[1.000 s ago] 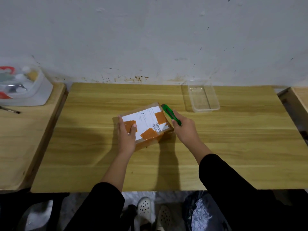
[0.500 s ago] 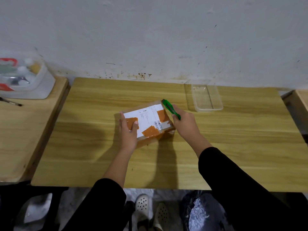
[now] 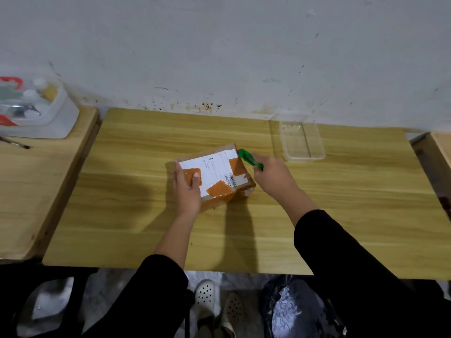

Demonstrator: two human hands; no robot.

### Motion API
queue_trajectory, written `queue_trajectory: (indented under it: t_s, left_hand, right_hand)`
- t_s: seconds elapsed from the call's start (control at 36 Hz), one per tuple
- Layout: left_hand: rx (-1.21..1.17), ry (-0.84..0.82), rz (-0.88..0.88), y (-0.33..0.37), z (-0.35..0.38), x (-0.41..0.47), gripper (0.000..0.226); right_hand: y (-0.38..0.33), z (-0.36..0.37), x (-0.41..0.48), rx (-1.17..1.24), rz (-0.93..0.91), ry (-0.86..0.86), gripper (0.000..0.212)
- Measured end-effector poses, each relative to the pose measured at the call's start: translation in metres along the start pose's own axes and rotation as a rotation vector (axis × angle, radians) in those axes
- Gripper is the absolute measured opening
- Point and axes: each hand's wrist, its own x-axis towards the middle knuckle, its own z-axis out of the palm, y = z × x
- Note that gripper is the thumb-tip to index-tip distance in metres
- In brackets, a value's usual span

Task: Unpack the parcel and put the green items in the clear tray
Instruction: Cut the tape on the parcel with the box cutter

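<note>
The right hand (image 3: 273, 178) is closing its fingers around a green cutter (image 3: 249, 162), gripping the handle so that the tip is pointing away from the palm and touching the far right corner of the parcel (image 3: 214, 175). Whether a blade is out is too small to tell. Across the box from it, the left hand (image 3: 188, 189) is lying flat with fingers pressed together on the near left part of the lid, thumb resting on an orange tape patch (image 3: 192, 175), pinning the parcel to the table (image 3: 341, 215).

The step in hand looks like slitting the seal; the box is closed, so nothing green from inside is showing yet. The next move probably calls for drawing the tip along the right edge toward the wrist, shallow enough to spare the contents, while the left hand is bracing clear of the cut.

Beyond the right hand's knuckles, further from the person, the clear tray (image 3: 314, 156) is sitting empty, apart from the parcel.
</note>
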Motion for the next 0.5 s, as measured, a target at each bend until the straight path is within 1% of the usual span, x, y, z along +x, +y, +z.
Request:
queue_trajectory:
  t_s: [0.17, 0.28, 0.5]
  left_hand:
    - [0.015, 0.025, -0.013, 0.003, 0.002, -0.002, 0.062]
    - [0.025, 0.050, -0.014, 0.004, 0.004, -0.004, 0.061]
    - [0.065, 0.066, -0.025, 0.006, 0.004, -0.005, 0.061]
  right_hand:
    - [0.004, -0.007, -0.010, -0.021, -0.011, -0.014, 0.038]
    - [0.010, -0.010, -0.014, -0.017, -0.020, -0.022, 0.042]
    - [0.017, -0.015, -0.028, -0.020, -0.007, -0.055, 0.042]
